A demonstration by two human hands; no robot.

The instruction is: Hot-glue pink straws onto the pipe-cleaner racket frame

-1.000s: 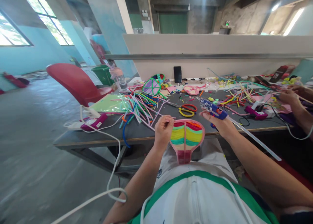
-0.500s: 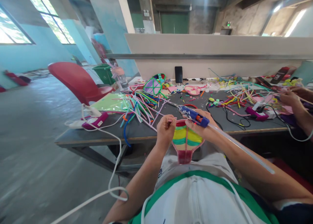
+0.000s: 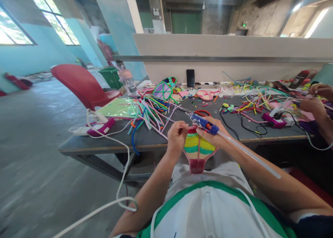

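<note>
A balloon-shaped pipe-cleaner craft point(image 3: 199, 149), striped red, yellow, teal and cream with a pink outline, stands upright over my lap. My left hand point(image 3: 177, 137) is closed in a pinch at its upper left edge, on what looks like a pink pipe cleaner along the rim. My right hand point(image 3: 214, 135) grips a blue glue gun point(image 3: 200, 121), its nozzle end pointing up and left above the craft. The thumb of that hand touches the craft's upper right. From the gun's back a long clear glue stick point(image 3: 249, 154) runs over my right forearm.
Loose pipe cleaners point(image 3: 149, 113) lie in a heap on the table point(image 3: 161, 142) at the left. Red-handled scissors point(image 3: 202, 113) lie just beyond the gun. A purple power strip point(image 3: 101, 128) trails a white cable. A co-worker's hands point(image 3: 313, 106) are at the far right.
The glue gun and my right hand have shifted slightly left and down, uncovering more of the scissors. My left hand keeps its pinch. The co-worker's hands moved a little.
</note>
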